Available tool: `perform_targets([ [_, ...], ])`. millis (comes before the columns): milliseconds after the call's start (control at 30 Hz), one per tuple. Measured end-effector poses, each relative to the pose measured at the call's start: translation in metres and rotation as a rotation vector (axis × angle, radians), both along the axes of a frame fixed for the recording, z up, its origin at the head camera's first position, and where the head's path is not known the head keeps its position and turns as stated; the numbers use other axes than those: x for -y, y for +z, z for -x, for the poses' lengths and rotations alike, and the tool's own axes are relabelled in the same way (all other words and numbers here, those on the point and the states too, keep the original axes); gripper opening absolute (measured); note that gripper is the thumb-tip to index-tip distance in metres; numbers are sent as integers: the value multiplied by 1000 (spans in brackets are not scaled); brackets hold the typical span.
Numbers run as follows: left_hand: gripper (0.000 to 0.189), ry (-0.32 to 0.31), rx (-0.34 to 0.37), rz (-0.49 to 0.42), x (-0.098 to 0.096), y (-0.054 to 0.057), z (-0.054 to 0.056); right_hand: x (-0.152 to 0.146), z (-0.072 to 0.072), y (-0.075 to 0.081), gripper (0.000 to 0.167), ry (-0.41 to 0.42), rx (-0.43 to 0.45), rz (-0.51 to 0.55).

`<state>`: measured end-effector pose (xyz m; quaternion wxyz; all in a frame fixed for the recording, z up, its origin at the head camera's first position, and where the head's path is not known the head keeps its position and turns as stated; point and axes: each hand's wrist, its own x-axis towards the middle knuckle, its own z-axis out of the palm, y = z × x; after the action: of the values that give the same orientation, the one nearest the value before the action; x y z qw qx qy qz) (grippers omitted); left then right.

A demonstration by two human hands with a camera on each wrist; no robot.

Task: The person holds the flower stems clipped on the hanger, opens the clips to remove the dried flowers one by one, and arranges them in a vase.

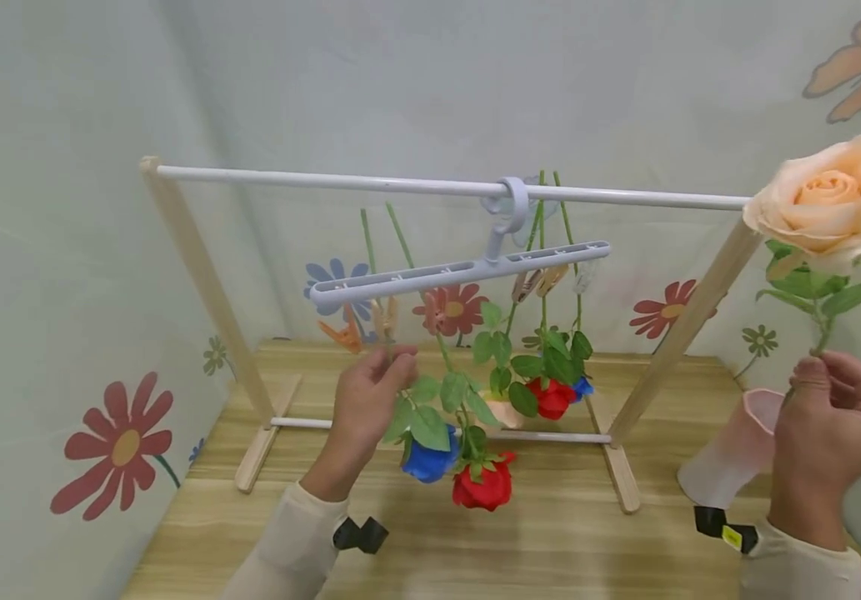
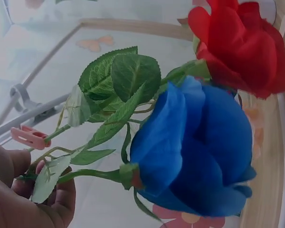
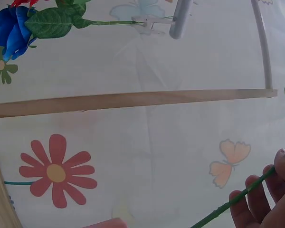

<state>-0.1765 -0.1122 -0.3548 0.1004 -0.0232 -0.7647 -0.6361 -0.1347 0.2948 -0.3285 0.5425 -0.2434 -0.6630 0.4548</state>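
In the head view my left hand [image 1: 370,400] pinches the stem of a blue rose [image 1: 430,458], whose bloom hangs head down. The left wrist view shows thumb and fingers about that stem, with the blue bloom [image 2: 194,152] close by. Beside it hangs a red rose [image 1: 483,485], its stem rising to a pink clip [image 1: 435,312] under the grey hanger [image 1: 468,272]. At the right, my right hand [image 1: 838,425] holds a peach rose [image 1: 831,196] upright by its stem; the green stem [image 3: 247,191] crosses the fingers in the right wrist view.
The hanger hooks over the white rail [image 1: 325,179] of a wooden-legged rack. More roses, including a red one [image 1: 553,398], hang from clips on its right half. An orange clip [image 1: 343,333] is at its left end. A pink-white vase [image 1: 730,450] leans in view near my right wrist.
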Motion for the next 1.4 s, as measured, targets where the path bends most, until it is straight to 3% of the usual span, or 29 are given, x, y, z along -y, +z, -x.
perform_targets([
  [200,29,-14,3,8,8,5,-2,-12,10,-10,12,10,78,104],
  [367,27,34,-19,-64,10,5,2,-18,16,-22,13,17,123,151],
  [567,24,89,-8,-171,12,3,3,-23,18,-35,16,-6,200,174],
  [767,25,100,17,-227,15,0,7,-29,16,-46,14,-65,260,125],
  [1000,25,76,30,-269,16,-1,10,-24,8,-55,7,-107,241,67],
  [1100,25,68,40,-264,17,0,10,-11,3,-54,15,-96,217,34],
  [1400,23,54,73,-300,18,1,11,46,-2,-35,3,90,129,-84],
])
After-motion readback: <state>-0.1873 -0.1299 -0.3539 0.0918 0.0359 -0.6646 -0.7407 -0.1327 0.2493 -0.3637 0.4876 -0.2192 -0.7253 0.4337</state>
